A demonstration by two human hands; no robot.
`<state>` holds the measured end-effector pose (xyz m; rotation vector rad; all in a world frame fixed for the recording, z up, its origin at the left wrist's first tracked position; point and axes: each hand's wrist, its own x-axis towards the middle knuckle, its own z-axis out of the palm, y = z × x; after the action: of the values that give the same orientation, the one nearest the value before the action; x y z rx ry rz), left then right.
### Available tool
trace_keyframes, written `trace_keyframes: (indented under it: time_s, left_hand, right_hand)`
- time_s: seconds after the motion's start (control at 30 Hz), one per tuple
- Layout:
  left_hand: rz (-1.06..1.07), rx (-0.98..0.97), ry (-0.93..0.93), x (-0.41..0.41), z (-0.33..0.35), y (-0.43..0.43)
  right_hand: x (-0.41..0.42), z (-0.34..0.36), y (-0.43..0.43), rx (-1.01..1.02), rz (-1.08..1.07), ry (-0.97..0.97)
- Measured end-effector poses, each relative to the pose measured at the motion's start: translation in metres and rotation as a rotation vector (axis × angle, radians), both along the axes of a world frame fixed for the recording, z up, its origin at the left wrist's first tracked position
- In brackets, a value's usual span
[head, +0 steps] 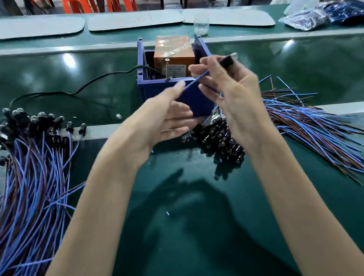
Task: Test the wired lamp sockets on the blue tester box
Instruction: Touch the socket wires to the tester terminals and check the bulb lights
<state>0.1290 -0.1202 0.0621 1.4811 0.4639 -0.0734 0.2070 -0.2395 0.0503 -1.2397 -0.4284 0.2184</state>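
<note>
The blue tester box (pixel 148 89) stands at the middle of the green table, with an orange taped block (pixel 174 57) and a screw contact inside. In front of the box my right hand (pixel 233 100) grips a black lamp socket (pixel 227 60) with a bulb tip, raised above the box rim. Its blue wire (pixel 195 81) runs down-left to my left hand (pixel 165 119), whose fingers pinch the wire's end. Both hands are blurred by motion.
A large bundle of wired sockets (pixel 27 160) lies at the left, another pile of sockets (pixel 219 138) with blue and brown wires (pixel 311 123) at the right. A black power cable (pixel 69 91) leads to the box. A glass (pixel 201 24) and plastic bags (pixel 321 13) sit behind.
</note>
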Motion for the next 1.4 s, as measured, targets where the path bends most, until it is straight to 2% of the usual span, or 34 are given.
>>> trace_keyframes:
  time_s: [0.1, 0.23, 0.3, 0.47, 0.67, 0.9, 1.0, 1.13, 1.27, 1.4]
  left_hand:
    - [0.25, -0.321, -0.125, 0.007, 0.001, 0.001]
    - [0.53, -0.613, -0.318, 0.003, 0.002, 0.011]
    - [0.608, -0.675, -0.389, 0.001, 0.003, 0.016]
    - [0.583, -0.71, -0.476, 0.001, 0.004, 0.009]
    - [0.456, -0.494, -0.409, 0.001, 0.002, 0.008]
    - [0.616, -0.569, -0.558, 0.0, -0.002, 0.013]
    - [0.565, -0.499, -0.541, 0.0, -0.005, 0.019]
    - [0.263, -0.149, -0.407, 0.002, -0.01, 0.016]
    - [0.048, 0.206, -0.376, 0.002, -0.016, 0.002]
    - [-0.068, 0.403, -0.377, 0.002, -0.019, -0.006]
  right_hand:
    - [0.005, 0.01, -0.012, 0.102, 0.012, 0.012]
    - [0.011, 0.02, -0.027, 0.205, 0.011, 0.08]
    - [0.014, 0.023, -0.033, 0.22, -0.001, 0.11]
    - [0.018, 0.023, -0.038, 0.104, -0.002, 0.083]
    - [0.018, 0.018, -0.037, -0.088, -0.105, 0.103]
    - [0.024, 0.016, -0.043, -0.159, -0.112, 0.099]
    - [0.025, 0.016, -0.046, -0.205, -0.097, 0.074]
    - [0.024, 0.015, -0.046, -0.194, -0.064, 0.051]
    - [0.021, 0.015, -0.043, -0.177, -0.013, 0.02]
    - [0.018, 0.015, -0.041, -0.198, 0.037, 0.004]
